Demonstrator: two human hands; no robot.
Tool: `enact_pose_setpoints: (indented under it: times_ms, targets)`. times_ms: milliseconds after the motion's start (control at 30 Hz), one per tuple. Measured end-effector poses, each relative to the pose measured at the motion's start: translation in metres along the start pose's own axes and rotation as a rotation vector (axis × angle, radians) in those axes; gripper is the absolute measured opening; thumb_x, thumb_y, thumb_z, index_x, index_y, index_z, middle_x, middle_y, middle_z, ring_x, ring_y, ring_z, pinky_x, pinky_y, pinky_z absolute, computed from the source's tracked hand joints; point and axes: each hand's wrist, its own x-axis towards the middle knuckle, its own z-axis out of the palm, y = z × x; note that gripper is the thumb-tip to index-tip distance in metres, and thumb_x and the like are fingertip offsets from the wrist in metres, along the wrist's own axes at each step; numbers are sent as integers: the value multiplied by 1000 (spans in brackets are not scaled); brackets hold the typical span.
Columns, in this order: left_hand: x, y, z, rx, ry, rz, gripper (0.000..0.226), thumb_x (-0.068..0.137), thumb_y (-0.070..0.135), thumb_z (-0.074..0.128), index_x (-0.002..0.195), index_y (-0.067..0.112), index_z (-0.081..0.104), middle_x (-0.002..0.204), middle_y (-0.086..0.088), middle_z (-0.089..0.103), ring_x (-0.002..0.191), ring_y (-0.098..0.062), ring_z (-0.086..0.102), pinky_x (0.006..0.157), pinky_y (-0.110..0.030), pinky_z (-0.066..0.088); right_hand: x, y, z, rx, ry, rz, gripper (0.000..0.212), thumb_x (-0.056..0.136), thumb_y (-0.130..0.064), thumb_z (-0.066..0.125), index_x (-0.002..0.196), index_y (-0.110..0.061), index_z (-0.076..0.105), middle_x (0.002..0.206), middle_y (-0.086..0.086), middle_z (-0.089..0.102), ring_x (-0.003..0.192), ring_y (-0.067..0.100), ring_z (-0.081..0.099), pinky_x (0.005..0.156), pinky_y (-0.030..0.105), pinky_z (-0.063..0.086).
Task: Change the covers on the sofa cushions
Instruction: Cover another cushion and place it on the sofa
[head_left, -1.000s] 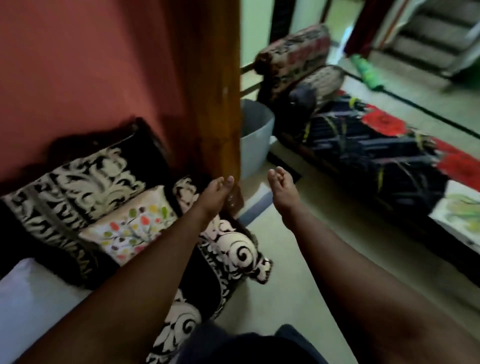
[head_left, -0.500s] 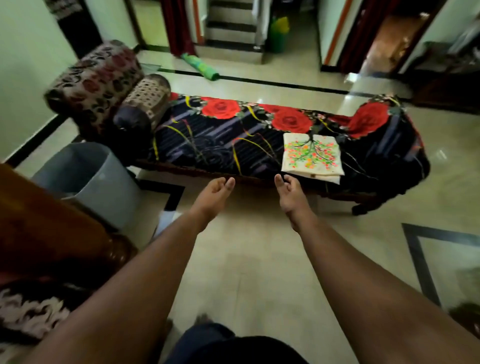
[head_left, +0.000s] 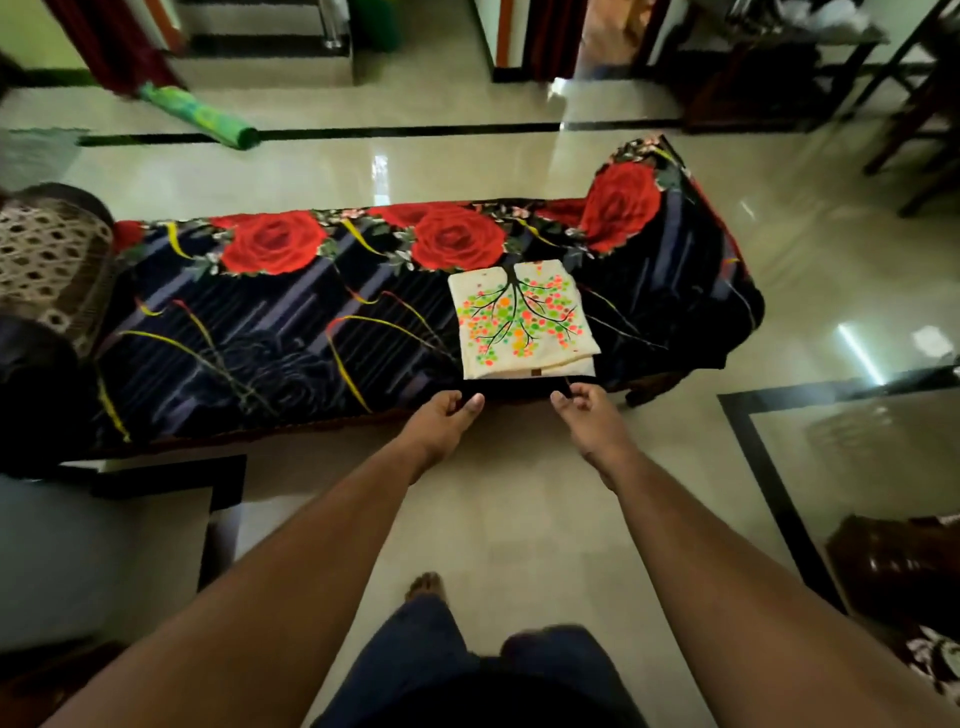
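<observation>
The folded covers (head_left: 524, 322) — cream cloth printed with a bright dotted tree — lie stacked near the front edge of the rose-patterned daybed (head_left: 291, 332), not yet picked up. Left hand (head_left: 441, 421) and right hand (head_left: 584, 415) reach just short of them, fingers loosely bent and holding nothing. No cushion shows here, so the whole swap appears undone — fetching fresh covers looks like the opening step.

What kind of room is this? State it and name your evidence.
Probably a home's living hall: a low daybed draped in a rose-print cover, a folded stack of tree-print cushion covers on it, polished tile floor, and stairs beyond.
</observation>
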Motion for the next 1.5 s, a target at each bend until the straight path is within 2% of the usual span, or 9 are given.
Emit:
enact_pose_setpoints:
  times_ms: [400, 500, 800, 967, 1133, 1233, 1333, 1433, 1500]
  targets:
    - [277, 16, 85, 145, -60, -277, 80, 92, 66, 55, 150, 12, 44, 153, -9, 45, 137, -26, 47, 109, -33, 38, 309, 36, 12, -723, -182, -186, 34, 94, -47, 63, 120, -25, 65, 117, -1, 69, 110, 24, 63, 86, 36, 52]
    - [344, 8, 125, 74, -9, -372, 93, 81, 80, 52, 148, 16, 46, 148, -9, 50, 128, -25, 54, 107, -40, 46, 394, 68, 31, -842, -259, -234, 37, 93, -47, 64, 122, -25, 60, 117, 1, 66, 111, 26, 60, 82, 38, 50]
    - [443, -57, 207, 99, 1, -479, 62, 97, 55, 57, 146, 18, 47, 147, -6, 50, 133, -21, 47, 98, -27, 38, 542, 166, 129, -1178, -562, -505, 70, 82, -55, 74, 139, -25, 47, 128, 7, 53, 116, 31, 52, 88, 44, 46]
    - [415, -75, 210, 55, 32, -566, 67, 95, 62, 53, 148, 22, 45, 152, -2, 44, 132, -21, 50, 106, -34, 43, 542, 169, 147, -1243, -489, -723, 21, 92, -24, 63, 113, -26, 66, 110, 3, 62, 107, 30, 55, 84, 42, 43]
    - [354, -55, 183, 60, 210, -521, 71, 96, 54, 58, 155, 23, 31, 155, -4, 38, 136, -24, 45, 108, -40, 44, 489, 110, 123, -842, -428, -724, 16, 99, -28, 52, 98, -15, 61, 91, 4, 62, 88, 32, 58, 76, 41, 40]
    - [292, -30, 154, 178, 378, -440, 94, 91, 45, 69, 160, 25, 10, 162, -4, 26, 144, -23, 35, 107, -43, 43, 413, 56, 105, -544, -678, -634, 25, 103, -34, 45, 92, -14, 54, 76, -2, 56, 70, 23, 55, 61, 38, 36]
    - [200, -18, 127, 273, 511, -371, 106, 83, 47, 76, 161, 29, 6, 168, -6, 15, 150, -26, 27, 111, -45, 40, 310, 5, 98, -403, -1023, -541, 21, 104, -33, 51, 90, -19, 56, 77, -5, 59, 72, 13, 56, 69, 43, 45]
    - [62, -21, 108, 297, 679, -338, 80, 79, 47, 78, 148, 25, 45, 156, -9, 41, 139, -31, 43, 108, -46, 42, 173, -34, 94, -347, -1378, -540, 15, 103, -27, 57, 96, -17, 65, 88, 0, 68, 84, 13, 64, 78, 34, 52]
    - [-21, -24, 104, 275, 767, -321, 44, 80, 40, 77, 117, 19, 65, 123, -4, 64, 118, -29, 58, 101, -46, 44, 102, -46, 87, -424, -1499, -594, 11, 96, -28, 69, 98, -17, 65, 87, -3, 67, 80, 2, 61, 73, 21, 49]
